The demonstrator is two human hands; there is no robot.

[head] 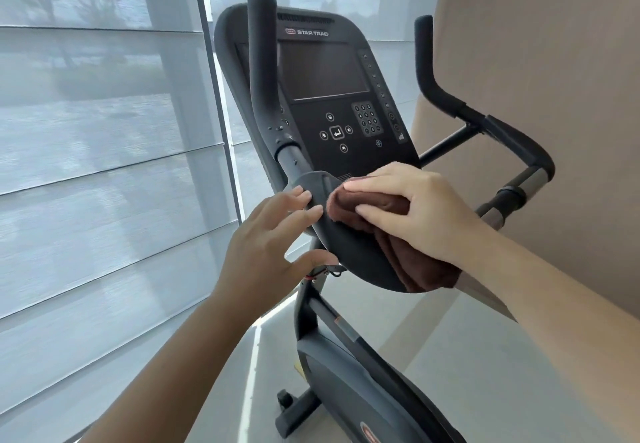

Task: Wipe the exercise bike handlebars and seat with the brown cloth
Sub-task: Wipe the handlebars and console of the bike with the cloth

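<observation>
A black exercise bike fills the middle of the head view, with its console (325, 96) facing me. The left handlebar (261, 61) rises in front of the console and the right handlebar (485, 124) bends away to the right. My right hand (412, 210) presses the brown cloth (394, 231) against the black centre pad (349, 252) below the console. My left hand (273, 238) rests on the pad's left edge, fingers spread, thumb under it, holding nothing. The seat is out of view.
Window blinds (104, 165) run close along the left of the bike. A beige wall (554, 61) stands to the right behind the right handlebar. The bike's frame and base (346, 373) slope down over a pale floor (502, 373).
</observation>
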